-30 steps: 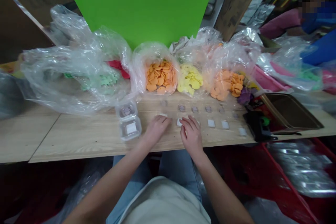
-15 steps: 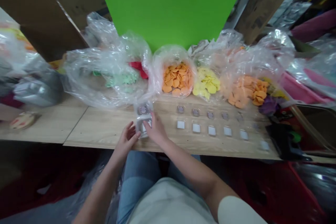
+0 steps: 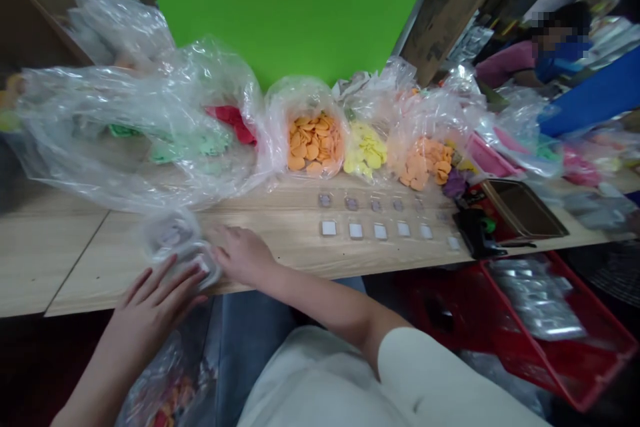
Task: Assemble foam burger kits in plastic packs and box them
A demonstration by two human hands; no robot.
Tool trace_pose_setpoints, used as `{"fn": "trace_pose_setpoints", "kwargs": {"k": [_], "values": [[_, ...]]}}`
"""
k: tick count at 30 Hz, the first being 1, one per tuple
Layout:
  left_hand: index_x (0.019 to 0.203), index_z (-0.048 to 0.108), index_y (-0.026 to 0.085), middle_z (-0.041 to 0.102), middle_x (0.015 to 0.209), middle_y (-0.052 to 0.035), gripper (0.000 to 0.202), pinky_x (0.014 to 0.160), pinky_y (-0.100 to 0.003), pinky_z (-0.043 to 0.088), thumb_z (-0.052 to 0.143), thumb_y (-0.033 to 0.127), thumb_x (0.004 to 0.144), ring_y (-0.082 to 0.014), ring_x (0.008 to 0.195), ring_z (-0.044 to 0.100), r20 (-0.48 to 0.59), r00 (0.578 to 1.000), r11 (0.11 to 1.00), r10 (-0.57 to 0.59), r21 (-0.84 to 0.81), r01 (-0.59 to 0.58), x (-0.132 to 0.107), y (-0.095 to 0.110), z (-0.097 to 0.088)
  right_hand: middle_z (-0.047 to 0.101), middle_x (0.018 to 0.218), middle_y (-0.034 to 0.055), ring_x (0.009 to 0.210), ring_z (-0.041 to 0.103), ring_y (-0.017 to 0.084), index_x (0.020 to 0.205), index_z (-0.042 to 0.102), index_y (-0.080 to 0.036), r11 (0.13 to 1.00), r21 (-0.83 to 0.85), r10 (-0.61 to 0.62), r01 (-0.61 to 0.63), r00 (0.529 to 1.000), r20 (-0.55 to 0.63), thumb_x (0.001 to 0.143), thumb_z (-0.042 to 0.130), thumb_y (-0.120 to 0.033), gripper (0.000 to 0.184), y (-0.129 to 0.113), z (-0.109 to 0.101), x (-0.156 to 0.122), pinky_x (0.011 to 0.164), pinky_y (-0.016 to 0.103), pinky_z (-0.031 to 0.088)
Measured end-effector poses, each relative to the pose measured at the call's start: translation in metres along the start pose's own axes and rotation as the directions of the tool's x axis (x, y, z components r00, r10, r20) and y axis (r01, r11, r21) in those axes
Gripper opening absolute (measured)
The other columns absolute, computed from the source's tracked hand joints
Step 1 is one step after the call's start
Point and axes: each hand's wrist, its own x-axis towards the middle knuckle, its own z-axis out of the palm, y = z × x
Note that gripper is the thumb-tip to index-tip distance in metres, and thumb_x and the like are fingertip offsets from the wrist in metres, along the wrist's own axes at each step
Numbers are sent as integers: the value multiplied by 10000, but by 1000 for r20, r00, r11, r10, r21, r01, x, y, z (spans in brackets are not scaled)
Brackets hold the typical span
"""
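Wooden tabletop (image 3: 310,260) before a green backdrop. At its near left edge sits a small clear hinged plastic box (image 3: 177,240), blurred. The left hand (image 3: 150,300) meets its near side with fingers spread. The right hand (image 3: 243,255) lies against its right side; whether those fingers are clamped cannot be told. The box is probably light, thin-walled and slippery, and best held by opposite side walls. To the right runs a row of white squares (image 3: 380,230); bags of coloured discs (image 3: 313,140) stand far.
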Motion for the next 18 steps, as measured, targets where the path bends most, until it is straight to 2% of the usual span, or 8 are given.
{"fn": "trace_pose_setpoints", "kwargs": {"k": [2,4,6,8,11,14,16,18], "values": [[1017,577,357,684,988,10,295,973,-502,345,379,480,836,-254,975,608,5,1000,1000,-27,-13,27,0,0,-6,632,1044,71,978,560,179,1129,533,-172,999,-48,-25,22,999,-48,868,439,-243,286,15,-10,-16,865,321,431],[904,589,295,685,874,-11,303,887,-433,419,400,517,819,-225,828,633,-25,985,985,-168,-26,168,2,2,-15,643,1004,69,975,553,172,1062,586,-166,999,-34,-4,2,997,-81,852,444,-180,254,27,-16,-32,881,316,418],[791,566,247,650,780,-15,292,723,-330,466,486,528,775,-201,737,614,-58,937,938,-345,-44,342,5,5,-25,652,954,56,944,560,160,1000,616,-174,999,42,21,-17,995,-102,851,437,-154,234,31,-18,-43,860,301,427],[730,545,219,612,736,-19,276,612,-272,437,542,495,755,-180,689,588,-68,888,890,-456,-66,452,10,8,-32,650,933,40,903,571,140,971,621,-185,987,160,21,-4,994,-108,865,423,-165,226,24,-16,-45,813,271,445],[723,553,201,599,738,-21,232,611,-260,416,552,427,773,-168,701,572,-57,868,868,-493,-110,485,14,12,-36,635,938,32,813,585,116,1058,574,-186,947,321,29,3,995,-93,883,416,-238,242,-1,-9,-33,713,228,469],[725,584,191,605,735,-18,211,602,-259,410,585,400,758,-160,692,564,-108,830,833,-547,-165,528,14,16,-37,612,967,61,851,578,142,1113,535,-158,963,269,35,-7,994,-100,864,452,-270,285,-23,-3,-14,737,251,475],[729,600,185,605,727,-11,213,599,-258,413,620,398,734,-150,666,557,-240,730,768,-639,-235,595,12,17,-40,577,1069,92,1002,531,183,1124,530,-156,988,99,-108,119,988,-110,846,482,-253,299,-29,2,-5,845,302,442],[737,597,179,586,700,4,228,604,-263,418,650,399,710,-138,631,541,-375,584,692,-720,-319,648,10,15,-48,536,1163,106,1155,430,222,1145,516,-159,930,-90,-361,356,931,-55,848,476,-226,307,-28,8,-1,943,364,371]]}}
